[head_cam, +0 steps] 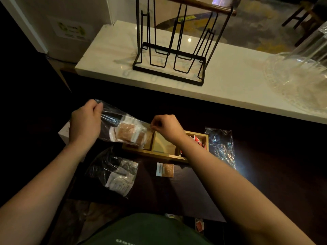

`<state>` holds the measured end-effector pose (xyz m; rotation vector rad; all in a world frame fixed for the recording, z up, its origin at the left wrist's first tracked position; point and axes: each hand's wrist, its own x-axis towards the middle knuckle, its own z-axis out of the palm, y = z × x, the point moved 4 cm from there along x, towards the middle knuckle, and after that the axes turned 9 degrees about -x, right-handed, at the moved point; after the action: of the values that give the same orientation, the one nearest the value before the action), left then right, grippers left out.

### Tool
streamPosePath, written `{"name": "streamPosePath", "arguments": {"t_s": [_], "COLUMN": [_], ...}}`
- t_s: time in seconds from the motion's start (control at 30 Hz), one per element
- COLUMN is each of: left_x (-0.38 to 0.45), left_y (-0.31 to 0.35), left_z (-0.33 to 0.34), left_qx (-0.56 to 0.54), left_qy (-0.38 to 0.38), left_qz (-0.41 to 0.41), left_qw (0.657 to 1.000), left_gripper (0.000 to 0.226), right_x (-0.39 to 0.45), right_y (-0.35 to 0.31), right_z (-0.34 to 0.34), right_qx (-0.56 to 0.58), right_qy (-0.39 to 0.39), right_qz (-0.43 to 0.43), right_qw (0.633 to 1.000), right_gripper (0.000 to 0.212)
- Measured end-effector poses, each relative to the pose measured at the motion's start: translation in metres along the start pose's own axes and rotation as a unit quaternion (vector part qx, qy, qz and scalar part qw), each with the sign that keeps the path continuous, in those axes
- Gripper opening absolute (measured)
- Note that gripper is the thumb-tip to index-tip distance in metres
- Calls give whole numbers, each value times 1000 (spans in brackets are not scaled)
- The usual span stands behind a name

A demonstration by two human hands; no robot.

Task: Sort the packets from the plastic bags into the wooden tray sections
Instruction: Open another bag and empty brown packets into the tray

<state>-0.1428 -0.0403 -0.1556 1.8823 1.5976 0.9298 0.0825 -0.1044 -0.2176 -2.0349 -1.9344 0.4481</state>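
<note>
A clear plastic bag (122, 126) with brown packets inside is stretched between my hands above the left end of the wooden tray (159, 154). My left hand (85, 121) grips the bag's far end. Over the tray, my right hand (166, 128) pinches the bag's other end. The tray's right section holds red packets (198, 140); its middle section shows bare wood. One brown packet (165, 170) lies on the dark table in front of the tray. A second bag (115, 172) with white packets lies at the lower left.
An empty crumpled clear bag (221, 144) lies right of the tray. A white counter (230, 80) behind carries a black wire rack (169, 50) and a glass vessel (300, 71). A white box (64, 133) sits left under my left wrist. A red packet (200, 225) lies on the floor.
</note>
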Motion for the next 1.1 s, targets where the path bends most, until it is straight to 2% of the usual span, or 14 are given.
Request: {"name": "streamPosePath", "arguments": {"t_s": [0.4,0.73,1.1], "left_x": [1,-1,-5], "left_y": [43,74,87], "left_z": [-5,-7,-8], "left_qx": [0,-46,-48], "left_qy": [0,-15,-24], "left_qz": [70,79,112], "left_qw": [998,996,992], "left_gripper": [25,22,20], "right_x": [0,-9,-21], "right_y": [2,6,10], "right_z": [19,14,7], "right_qx": [34,44,50], "right_qy": [-16,32,64], "right_qz": [40,60,59], "right_qw": [999,997,995], "right_gripper": [20,17,17]}}
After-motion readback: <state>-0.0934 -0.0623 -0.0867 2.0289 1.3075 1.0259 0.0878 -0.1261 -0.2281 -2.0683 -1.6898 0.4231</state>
